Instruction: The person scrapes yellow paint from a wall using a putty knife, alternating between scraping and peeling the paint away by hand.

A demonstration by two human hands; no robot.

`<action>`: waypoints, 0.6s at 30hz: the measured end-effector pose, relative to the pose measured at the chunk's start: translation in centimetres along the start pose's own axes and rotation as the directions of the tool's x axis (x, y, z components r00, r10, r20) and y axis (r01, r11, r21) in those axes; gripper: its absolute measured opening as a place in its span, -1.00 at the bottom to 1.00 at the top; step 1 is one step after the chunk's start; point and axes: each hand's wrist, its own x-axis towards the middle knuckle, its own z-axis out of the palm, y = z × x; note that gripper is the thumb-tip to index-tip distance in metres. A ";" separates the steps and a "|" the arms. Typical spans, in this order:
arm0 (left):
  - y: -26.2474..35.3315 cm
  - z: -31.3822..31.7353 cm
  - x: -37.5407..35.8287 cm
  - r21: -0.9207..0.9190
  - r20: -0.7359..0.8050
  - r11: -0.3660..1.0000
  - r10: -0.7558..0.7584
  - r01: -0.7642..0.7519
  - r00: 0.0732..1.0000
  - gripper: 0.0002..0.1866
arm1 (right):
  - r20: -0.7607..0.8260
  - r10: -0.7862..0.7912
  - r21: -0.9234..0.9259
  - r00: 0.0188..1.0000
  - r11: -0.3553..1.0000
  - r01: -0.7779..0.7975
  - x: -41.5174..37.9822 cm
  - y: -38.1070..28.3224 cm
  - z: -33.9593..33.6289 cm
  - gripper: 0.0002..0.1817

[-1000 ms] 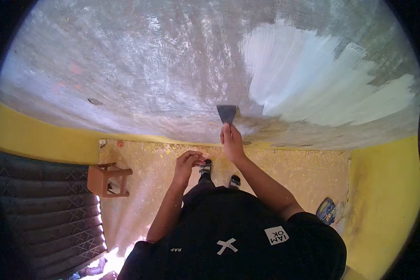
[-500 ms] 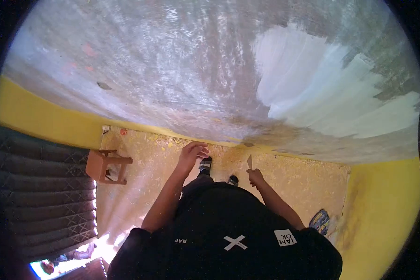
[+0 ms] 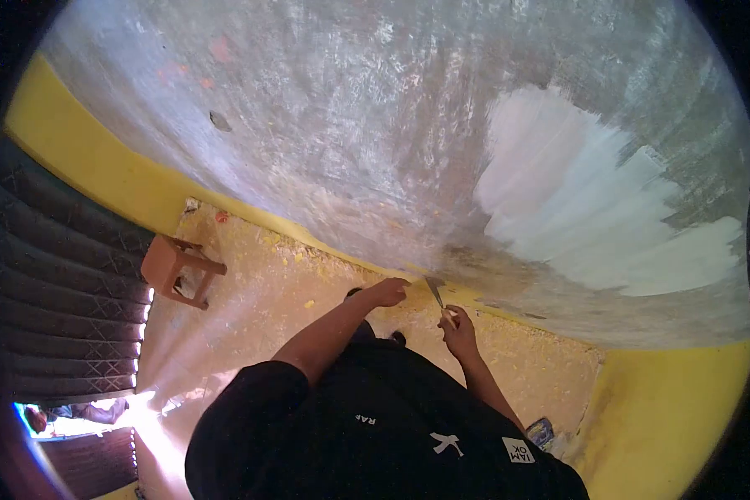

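Observation:
My right hand [image 3: 457,329] is closed around the handle of a putty knife [image 3: 436,290]. The knife's flat blade points up toward the foot of the grey wall [image 3: 350,125]. My left hand [image 3: 387,292] is just left of the blade, its fingers loosely bent and no object visible in them. A broad patch of white putty [image 3: 558,175] covers part of the wall on the right, with ragged edges.
A brown plastic stool [image 3: 183,271] stands on the stained floor [image 3: 250,308] at left. Behind it hangs a dark slatted shutter [image 3: 67,292], with bright light and a person low in the gap. A blue bag-like item [image 3: 540,432] lies by the yellow wall [image 3: 675,408] at right.
My view has turned and my body leans toward the wall. The putty knife has come up to the wall's base, and my left hand has moved right, closer to the blade.

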 end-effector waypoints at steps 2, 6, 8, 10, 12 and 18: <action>3.3 -1.2 -2.4 -0.372 0.023 0.902 -0.224 0.217 0.974 -0.52 | -0.033 -0.082 -0.110 0.996 0.991 0.078 -1.4 -3.2 -1.1 -0.58; 9.0 -4.2 -6.6 -0.299 -0.261 0.945 -0.218 0.136 0.940 -0.59 | 0.096 -0.139 -0.405 0.986 0.899 0.166 -0.7 -5.8 -1.1 -0.55; 10.5 -6.1 -6.6 -0.379 -0.207 0.905 -0.287 0.193 0.935 -0.54 | 0.115 -0.185 -0.421 0.976 0.881 0.217 1.0 -7.1 0.7 -0.57; 11.4 -7.1 -6.6 -0.465 -0.157 0.852 -0.349 0.243 0.924 -0.49 | 0.145 -0.235 -0.445 0.961 0.852 0.275 2.7 -9.9 2.9 -0.60; 12.4 -7.8 -5.8 -0.666 -0.263 0.745 -0.279 0.035 0.924 -0.37 | 0.097 -0.263 -0.564 0.960 0.780 0.271 4.0 -14.4 4.6 -0.64; 17.1 -13.5 -3.3 -0.974 -0.208 0.167 -0.415 -0.150 0.886 -0.30 | 0.092 -0.195 -0.666 0.977 0.717 0.205 6.8 -24.3 6.4 -0.59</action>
